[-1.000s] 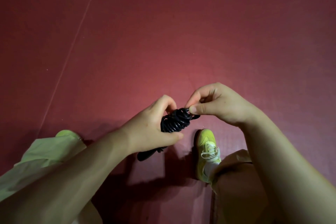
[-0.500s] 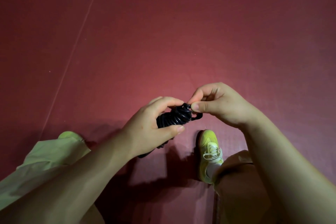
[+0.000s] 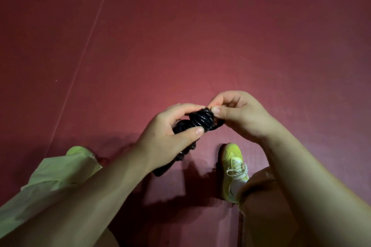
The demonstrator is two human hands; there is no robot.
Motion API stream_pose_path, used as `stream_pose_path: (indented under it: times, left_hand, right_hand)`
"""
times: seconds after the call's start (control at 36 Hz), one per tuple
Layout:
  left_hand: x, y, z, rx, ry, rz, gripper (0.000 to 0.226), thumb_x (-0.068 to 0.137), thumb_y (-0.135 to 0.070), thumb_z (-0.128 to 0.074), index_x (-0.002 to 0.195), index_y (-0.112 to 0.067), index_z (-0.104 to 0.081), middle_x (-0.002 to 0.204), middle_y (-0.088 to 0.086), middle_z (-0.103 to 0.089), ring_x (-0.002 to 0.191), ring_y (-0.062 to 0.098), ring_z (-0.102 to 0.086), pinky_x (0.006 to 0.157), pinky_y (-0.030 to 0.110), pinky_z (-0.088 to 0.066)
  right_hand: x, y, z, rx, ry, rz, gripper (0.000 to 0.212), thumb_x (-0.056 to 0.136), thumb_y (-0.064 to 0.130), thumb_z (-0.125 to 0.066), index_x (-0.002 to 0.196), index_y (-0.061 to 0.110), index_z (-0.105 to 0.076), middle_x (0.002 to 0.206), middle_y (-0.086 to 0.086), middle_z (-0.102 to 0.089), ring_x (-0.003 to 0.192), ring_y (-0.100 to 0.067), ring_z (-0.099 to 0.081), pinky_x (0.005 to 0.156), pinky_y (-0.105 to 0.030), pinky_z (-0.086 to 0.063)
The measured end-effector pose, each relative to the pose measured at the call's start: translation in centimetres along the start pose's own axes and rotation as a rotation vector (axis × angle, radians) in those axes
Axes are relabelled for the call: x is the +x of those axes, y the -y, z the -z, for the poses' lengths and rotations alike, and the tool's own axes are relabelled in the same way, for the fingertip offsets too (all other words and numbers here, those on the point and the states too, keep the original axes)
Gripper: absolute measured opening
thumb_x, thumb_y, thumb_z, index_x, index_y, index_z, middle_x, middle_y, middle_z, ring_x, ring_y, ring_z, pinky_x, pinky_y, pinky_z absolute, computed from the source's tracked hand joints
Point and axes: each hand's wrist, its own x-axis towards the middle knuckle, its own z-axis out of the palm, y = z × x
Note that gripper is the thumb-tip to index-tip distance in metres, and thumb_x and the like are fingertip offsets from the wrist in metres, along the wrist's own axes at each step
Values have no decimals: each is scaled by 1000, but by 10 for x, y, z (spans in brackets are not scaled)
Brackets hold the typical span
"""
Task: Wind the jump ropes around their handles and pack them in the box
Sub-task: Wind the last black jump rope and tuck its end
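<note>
The wound jump rope (image 3: 200, 119) is gripped by the left hand (image 3: 170, 138), its end pinched by the right hand (image 3: 239, 114), above the floor (image 3: 180, 36).

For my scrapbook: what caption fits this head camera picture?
Left hand grips a wound black jump rope while the right hand pinches its end.

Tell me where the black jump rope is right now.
In the head view, the black jump rope is just below centre, held above the red floor between the left hand and right hand.
</note>
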Motion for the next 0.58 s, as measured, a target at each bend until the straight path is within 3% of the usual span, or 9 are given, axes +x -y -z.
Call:
stream_pose_path:
  times: [0.14, 0.28, 0.36, 0.5, 0.58]
  left_hand:
    - [2, -5, 2, -74, 1, -11, 35, 67, -36, -65, 97, -55, -67, 103, -9, -68, 74, 10, -67, 65, 25, -55]
    - [1, -1, 10, -123, -1, 37, 35, 68, -36, -65, 100, -50, -67, 89, 3, -70, 68, 14, -65, 60, 38, -54]
    - [4, 1, 13, -109, -21, 32, 34, 68, -35, -65, 98, -51, -68, 92, 9, -69, 69, 11, -65, 60, 31, -54]
    - [8, 2, 16, 20, -39, -63, 35, 71, -35, -62, 103, -49, -65, 112, -1, -60, 105, 7, -61, 90, 18, -45]
    - [9, -1, 14, -2, -20, -95, 38, 72, -33, -62, 109, -35, -62, 110, 2, -62, 99, 5, -63, 86, 16, -46]
  right_hand:
    - [3, -2, -4, 124, 18, 11, 31, 63, 46, -85, 75, 18, -75, 67, 0, -68, 61, -12, -61, 64, -24, -52]
    - [7, -4, -13, 143, 0, 2, 32, 63, 47, -84, 76, 19, -75, 69, -1, -68, 65, -13, -60, 66, -25, -49]
    - [7, -5, -13, 165, 25, -32, 35, 66, 45, -83, 85, 16, -76, 74, -4, -67, 69, -14, -59, 70, -25, -49]
    - [4, 0, -12, 115, 12, -20, 37, 67, 46, -81, 90, 17, -77, 84, 0, -73, 79, -11, -67, 75, -24, -52]
    - [4, 2, -11, 65, -41, 44, 36, 66, 48, -82, 86, 19, -77, 80, 0, -73, 75, -12, -65, 73, -26, -52]
